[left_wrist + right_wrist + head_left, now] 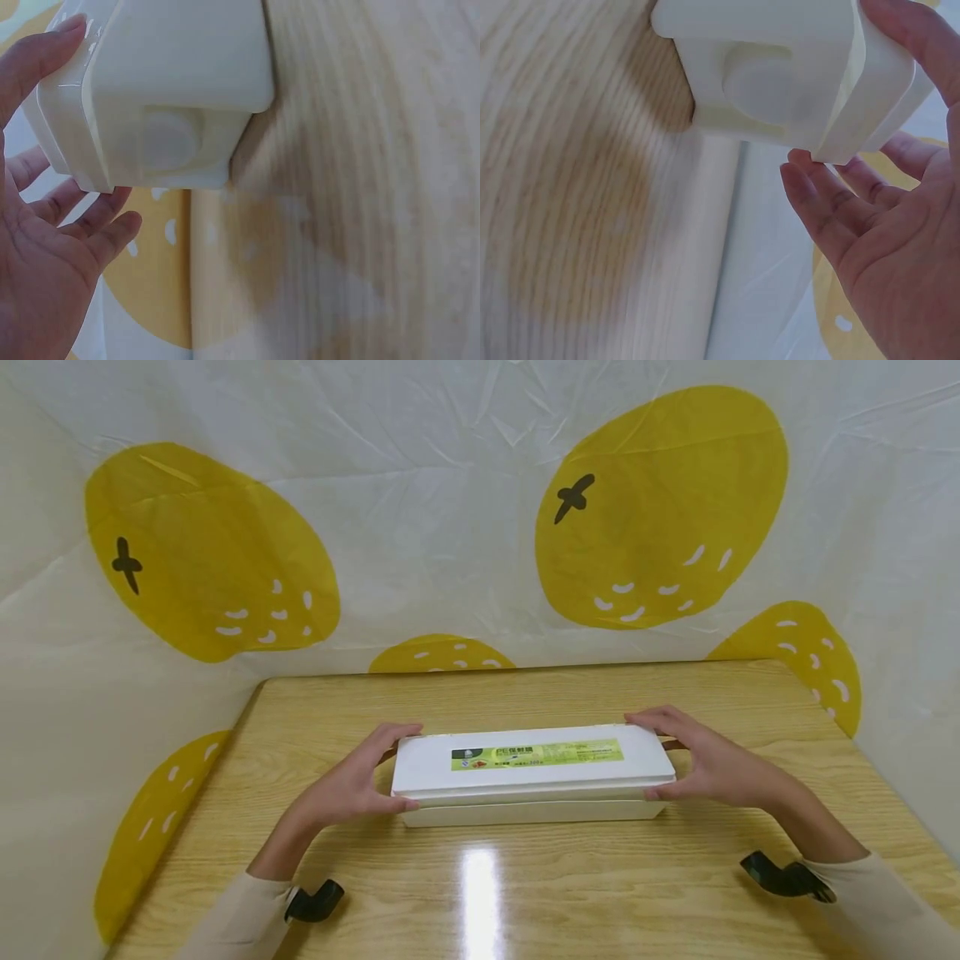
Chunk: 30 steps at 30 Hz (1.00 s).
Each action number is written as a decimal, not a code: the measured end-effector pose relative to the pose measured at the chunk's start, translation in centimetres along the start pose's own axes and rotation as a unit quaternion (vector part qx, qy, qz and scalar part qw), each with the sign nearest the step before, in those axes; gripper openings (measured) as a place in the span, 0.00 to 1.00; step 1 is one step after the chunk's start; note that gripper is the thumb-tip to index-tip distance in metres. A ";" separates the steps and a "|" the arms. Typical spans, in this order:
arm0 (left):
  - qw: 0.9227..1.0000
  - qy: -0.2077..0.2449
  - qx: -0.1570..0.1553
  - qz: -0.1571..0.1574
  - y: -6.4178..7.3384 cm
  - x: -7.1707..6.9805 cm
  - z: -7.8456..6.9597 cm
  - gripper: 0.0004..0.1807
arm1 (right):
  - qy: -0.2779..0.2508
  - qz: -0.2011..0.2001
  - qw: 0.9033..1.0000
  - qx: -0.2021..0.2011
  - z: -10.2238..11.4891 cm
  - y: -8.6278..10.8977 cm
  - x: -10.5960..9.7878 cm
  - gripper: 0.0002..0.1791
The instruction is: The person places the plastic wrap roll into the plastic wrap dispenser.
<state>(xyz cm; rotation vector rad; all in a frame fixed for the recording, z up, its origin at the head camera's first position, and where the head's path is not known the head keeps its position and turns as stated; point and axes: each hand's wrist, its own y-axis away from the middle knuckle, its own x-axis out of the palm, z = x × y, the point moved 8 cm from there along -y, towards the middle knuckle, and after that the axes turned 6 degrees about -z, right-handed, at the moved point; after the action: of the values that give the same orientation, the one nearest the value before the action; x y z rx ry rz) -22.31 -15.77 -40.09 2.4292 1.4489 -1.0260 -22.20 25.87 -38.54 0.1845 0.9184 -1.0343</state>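
Note:
A long white cling film box (532, 812) lies across the wooden table, with a green printed label (537, 755) on its lid (427, 760). At the box's left end, my left hand (360, 781) grips the lid, thumb on the near side and fingers on the far side. The right hand (712, 764) holds the lid's other end in the same way. Both wrist views show the lid's rim overlapping the lower body, and a round disc (171, 139) in the left end face. A similar disc (761, 86) is set in the right end face. The box's inside is hidden.
The wooden table (375, 877) has its far edge against a white cloth (442, 552) printed with yellow fruit. More cloth hangs along the left and right sides. Dark curved straps (783, 875) stick out at both wrists, below the sleeves. Light glares on the tabletop before the box.

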 end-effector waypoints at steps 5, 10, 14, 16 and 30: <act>1.000 -0.003 0.000 0.002 0.3 0.3 0.1 0.53 | 0.024 0.001 1.000 0.006 0.1 0.4 0.1 0.51; 1.000 -0.010 0.004 0.001 0.5 0.3 0.0 0.54 | 0.027 0.005 1.000 0.013 0.3 0.6 0.2 0.51; 1.000 -0.014 0.001 -0.002 0.6 0.2 -0.1 0.53 | 0.030 0.002 1.000 0.007 0.5 0.7 0.2 0.51; 1.000 -0.024 0.005 -0.004 0.7 0.1 -0.3 0.53 | 0.030 -0.001 1.000 0.002 0.6 0.7 0.3 0.51; 0.996 -0.079 0.041 -0.014 1.3 0.6 -0.8 0.54 | 0.067 -0.026 0.997 -0.007 1.5 1.2 0.6 0.52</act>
<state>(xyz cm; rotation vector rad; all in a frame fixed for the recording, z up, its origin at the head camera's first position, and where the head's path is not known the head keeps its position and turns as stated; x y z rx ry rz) -20.68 -15.62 -40.15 2.3257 1.4204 -1.2754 -20.28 25.30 -38.37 0.2210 1.0575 -1.0735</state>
